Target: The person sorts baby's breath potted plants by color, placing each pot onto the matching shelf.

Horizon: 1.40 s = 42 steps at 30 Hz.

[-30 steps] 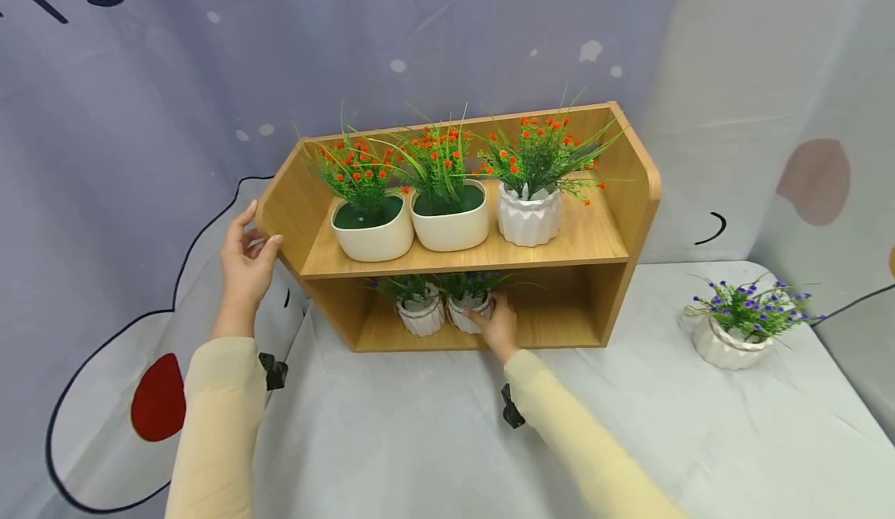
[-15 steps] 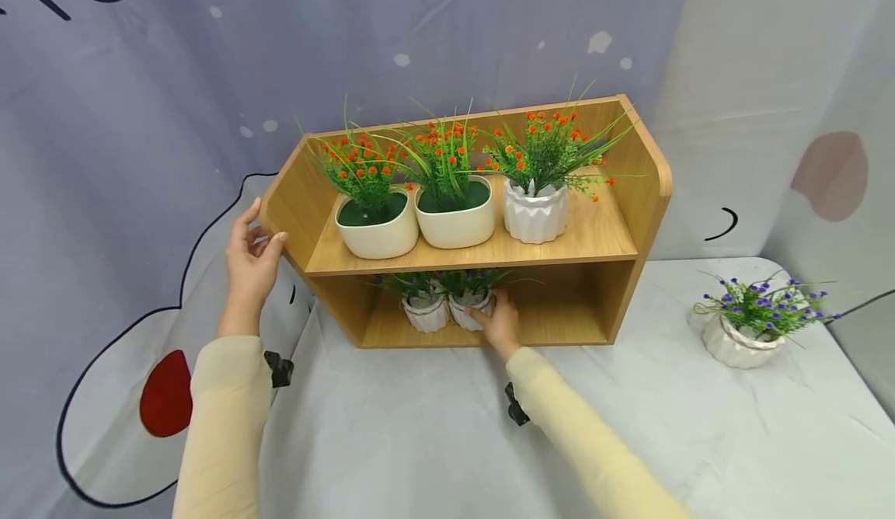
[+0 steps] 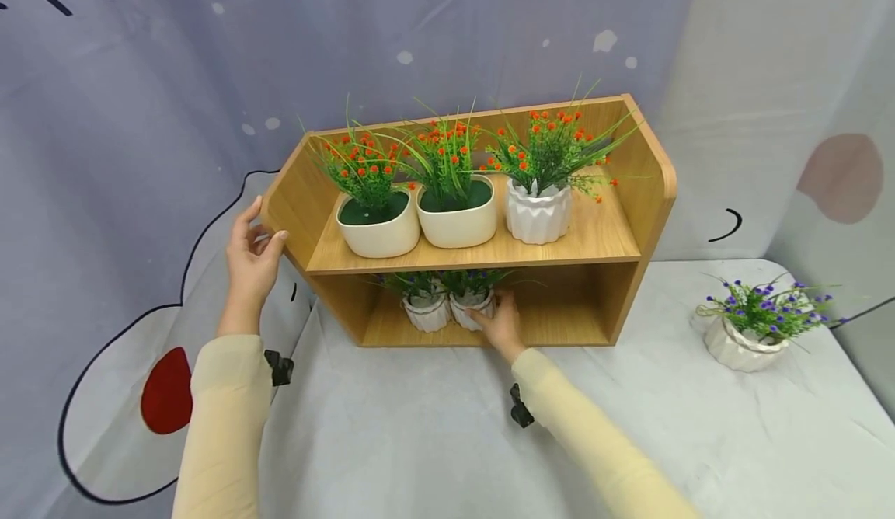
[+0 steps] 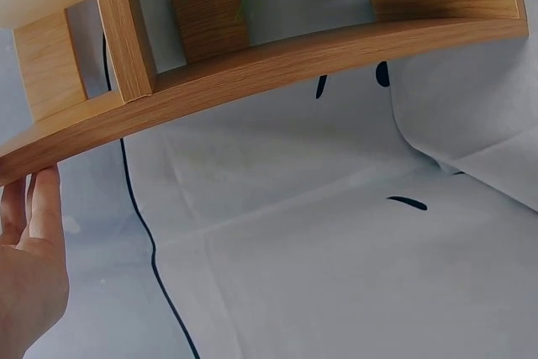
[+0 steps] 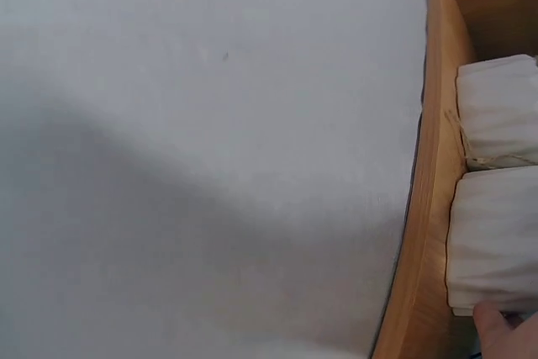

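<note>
In the head view, my left hand [image 3: 250, 270] touches the outer side of the wooden shelf [image 3: 461, 264] with its fingertips, near the front edge of the left panel. The left wrist view shows those fingers [image 4: 49, 208] nearly straight against the wood. My right hand [image 3: 503, 323] reaches into the lower compartment and holds a ruffled white flowerpot [image 3: 467, 313] by its right side, thumb in front. Purple-flowered greenery rises from that pot, partly hidden under the upper board. A matching white pot [image 3: 425, 315] stands close on its left.
Two cream oval pots [image 3: 381, 235] with orange flowers and a pleated white pot [image 3: 538, 216] stand on the upper level. Another white pot with purple flowers [image 3: 744, 346] sits on the white cloth-covered surface [image 3: 419, 426] at right. A printed curtain [image 3: 454, 22] hangs behind.
The head view has shifted slightly, so the scene sits a little farther right. Both hands keep their places at the shelf and the pot.
</note>
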Motion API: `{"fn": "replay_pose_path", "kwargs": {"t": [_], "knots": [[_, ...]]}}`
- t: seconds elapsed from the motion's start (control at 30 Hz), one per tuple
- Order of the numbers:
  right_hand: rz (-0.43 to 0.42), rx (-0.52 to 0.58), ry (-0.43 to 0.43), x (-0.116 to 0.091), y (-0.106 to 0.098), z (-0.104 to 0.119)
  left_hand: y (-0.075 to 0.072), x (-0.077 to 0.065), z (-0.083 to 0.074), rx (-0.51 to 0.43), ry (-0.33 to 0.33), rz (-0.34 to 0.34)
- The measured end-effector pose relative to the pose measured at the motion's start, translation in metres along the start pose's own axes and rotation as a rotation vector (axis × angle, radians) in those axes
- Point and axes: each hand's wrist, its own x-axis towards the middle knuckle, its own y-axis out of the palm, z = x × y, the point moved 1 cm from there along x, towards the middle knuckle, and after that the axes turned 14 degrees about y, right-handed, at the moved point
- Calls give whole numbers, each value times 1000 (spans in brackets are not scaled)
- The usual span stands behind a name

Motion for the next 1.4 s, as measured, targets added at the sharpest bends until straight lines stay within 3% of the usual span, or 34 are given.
{"fn": "replay_pose_path", "kwargs": {"t": [0.3,0.53,0.97,1.4], "knots": [[8,88,-54,-9,-8,-6,0,2,2,-21,6,-4],[75,202,-117,-17,-19,-12,0,0,4,-40,-1,-17],[65,158,-133,-40,-54,-27,0,1,4,-34,0,-13],[-2,62,-155,-65,-90,-47,1,0,3,-7,-39,-2]]}}
